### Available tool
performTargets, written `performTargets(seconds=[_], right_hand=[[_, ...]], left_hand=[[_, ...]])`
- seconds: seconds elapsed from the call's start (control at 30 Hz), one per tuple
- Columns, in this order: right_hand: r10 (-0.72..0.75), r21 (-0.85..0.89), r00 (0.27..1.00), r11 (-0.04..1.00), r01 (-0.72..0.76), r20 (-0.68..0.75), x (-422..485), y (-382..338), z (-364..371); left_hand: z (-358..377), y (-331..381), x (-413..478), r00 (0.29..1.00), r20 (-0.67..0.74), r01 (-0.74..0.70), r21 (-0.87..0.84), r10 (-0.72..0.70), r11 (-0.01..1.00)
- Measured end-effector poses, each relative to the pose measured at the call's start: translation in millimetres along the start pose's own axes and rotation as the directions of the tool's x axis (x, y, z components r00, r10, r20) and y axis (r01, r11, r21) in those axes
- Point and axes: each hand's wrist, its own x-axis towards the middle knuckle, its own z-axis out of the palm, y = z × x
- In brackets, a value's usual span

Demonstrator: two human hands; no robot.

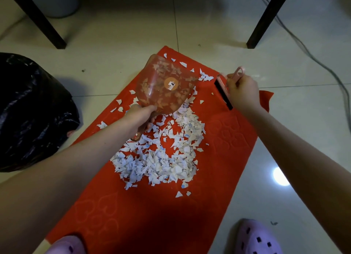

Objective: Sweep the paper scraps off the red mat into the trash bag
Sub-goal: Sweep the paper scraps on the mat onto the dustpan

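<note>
Well left of the left hand (139,115), the black trash bag (28,111) sits on the floor. That hand grips the handle of a clear dustpan (167,82), raised and tilted, with scraps showing through it. Between both hands and nearer the person, most paper scraps (161,158) lie heaped on the red mat (152,206). Rightward, the right hand (243,92) clasps a pink brush (223,90), black bristles over the mat.
</note>
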Motion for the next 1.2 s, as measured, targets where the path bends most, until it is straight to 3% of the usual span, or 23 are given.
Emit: performTargets(seconds=[0.2, 0.37, 0.57, 0.67, 0.73, 0.83, 0.93, 1.07, 1.13, 1.2], right_hand=[[-0.091, 0.045, 0.983, 0.995, 0.085, 0.162, -13, -17, 17], [-0.005, 0.287, 0.997, 0.958, -0.016, 0.072, -20, -14, 2], [0.022, 0.158, 0.999, 0.987, -0.017, -0.034, -17, 1, -1], [0.004, 0.072, 1.000, 0.997, -0.004, -0.001, -25, 6, 9], [-0.028, 0.124, 0.999, 0.992, 0.023, 0.034, -31, 5, 11], [-0.066, 0.240, 0.996, 0.968, 0.077, -0.054, -32, 4, 2], [-0.057, 0.166, 0.992, 0.983, 0.075, -0.110, -24, 8, -6], [-0.049, 0.030, 0.999, 0.998, 0.048, 0.019, -34, 10, 5], [-0.099, 0.037, 0.989, 0.995, 0.096, 0.106, -45, 7, 14], [-0.145, 0.103, 0.984, 0.986, 0.134, 0.103, -52, 2, 15]], left_hand=[[5, -4, 3, 1.000, 0.017, 0.008, 0.009, -0.009, 1.000], [0, -3, 1, 1.000, 0.023, 0.003, -0.028, -0.002, 1.000], [-4, -3, -2, 1.000, 0.004, 0.003, -0.004, -0.003, 1.000], [-4, -3, -2, 1.000, -0.001, -0.001, 0.007, 0.001, 1.000], [-4, -4, -2, 1.000, -0.002, -0.002, 0.017, 0.002, 1.000], [-4, -5, -1, 1.000, 0.001, 0.003, 0.015, -0.003, 1.000], [-5, -7, -1, 1.000, -0.001, 0.001, 0.024, -0.001, 1.000], [-4, -6, -3, 1.000, 0.005, 0.003, 0.025, -0.003, 1.000], [-4, -4, -3, 1.000, 0.008, 0.006, 0.026, -0.007, 1.000], [-5, -4, -2, 1.000, 0.003, 0.006, 0.024, -0.007, 1.000]])
